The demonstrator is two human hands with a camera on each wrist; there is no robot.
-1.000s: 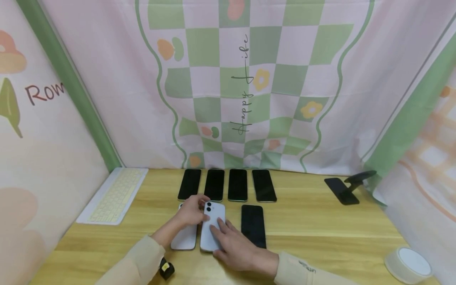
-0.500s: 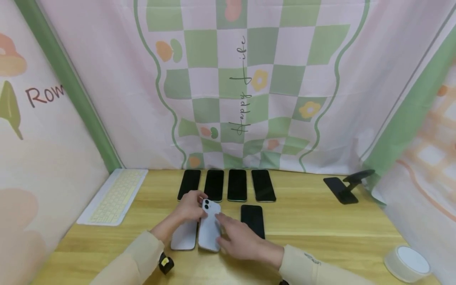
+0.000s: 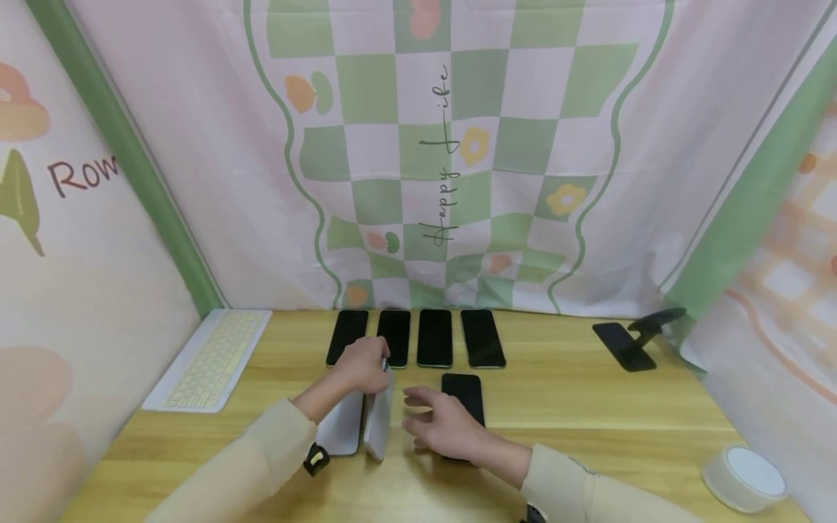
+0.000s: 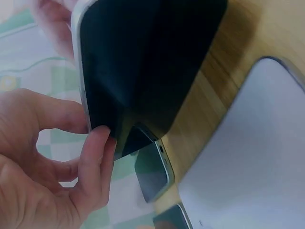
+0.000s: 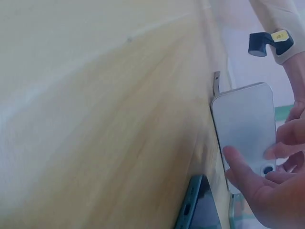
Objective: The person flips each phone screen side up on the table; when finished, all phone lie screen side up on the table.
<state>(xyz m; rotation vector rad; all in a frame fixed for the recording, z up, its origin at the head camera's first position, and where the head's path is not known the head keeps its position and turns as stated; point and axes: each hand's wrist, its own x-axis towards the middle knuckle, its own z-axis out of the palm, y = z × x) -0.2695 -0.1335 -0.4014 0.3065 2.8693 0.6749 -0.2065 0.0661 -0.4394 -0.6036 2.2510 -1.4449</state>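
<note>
My left hand (image 3: 362, 365) pinches a white phone (image 3: 379, 427) at its camera end and holds it tilted up on its long edge. In the left wrist view the phone's black screen (image 4: 138, 71) faces the camera, with fingertips at its corner. The right wrist view has its pale back (image 5: 245, 119). My right hand (image 3: 451, 430) is just right of that phone, fingers loosely bent with nothing between them. Beneath this hand lies a black-screened phone (image 3: 466, 396), partly covered. Another white phone (image 3: 341, 432) lies back up to the left, partly behind my left arm.
Several phones (image 3: 434, 338) lie screen up in a row at the back of the wooden table (image 3: 562, 414). A white keyboard (image 3: 209, 359) is at the left, a black stand (image 3: 634, 345) at the back right and a tape roll (image 3: 744, 479) at the front right.
The white phone lay back up under both hands; my left hand has tipped it up onto its edge. My right hand has come off it and moved right.
</note>
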